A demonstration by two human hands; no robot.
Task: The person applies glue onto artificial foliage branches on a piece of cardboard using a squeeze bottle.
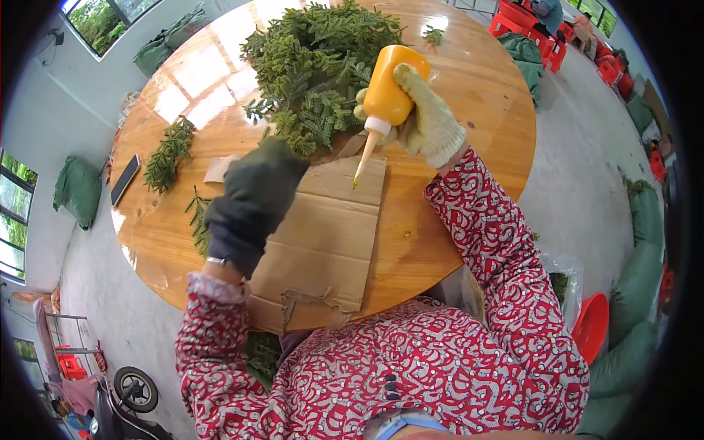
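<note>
A pale knit glove covers my right hand, which is wrapped round a yellow squeeze bottle. The bottle is tipped over, its long tapered nozzle pointing down above a flattened sheet of brown cardboard. My left hand, in a dark glove, is above the cardboard's left part. Its fingers are smeared and hidden, so whatever it may hold does not show. Just beyond both hands lies a big heap of green artificial fir sprigs.
Loose fir sprigs and a phone lie at the left of the round wooden table. Green sacks stand around the room. A red bucket is on the floor at right, a scooter at lower left.
</note>
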